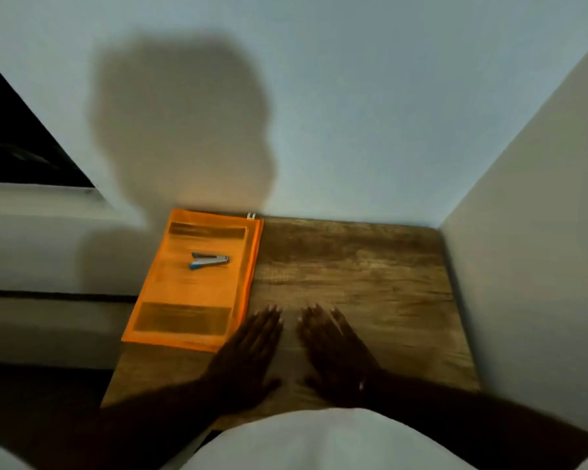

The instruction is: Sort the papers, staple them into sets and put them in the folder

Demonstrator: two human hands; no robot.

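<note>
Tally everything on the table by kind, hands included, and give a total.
Orange folder: 1
Stapler: 1
Hands: 2, left hand and right hand
Total: 4

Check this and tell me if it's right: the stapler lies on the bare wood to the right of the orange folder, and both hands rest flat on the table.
Not quite. The stapler lies on top of the orange folder, not on the bare wood beside it, as the head view shows. The rest holds: the left hand and the right hand rest flat on the table.
</note>
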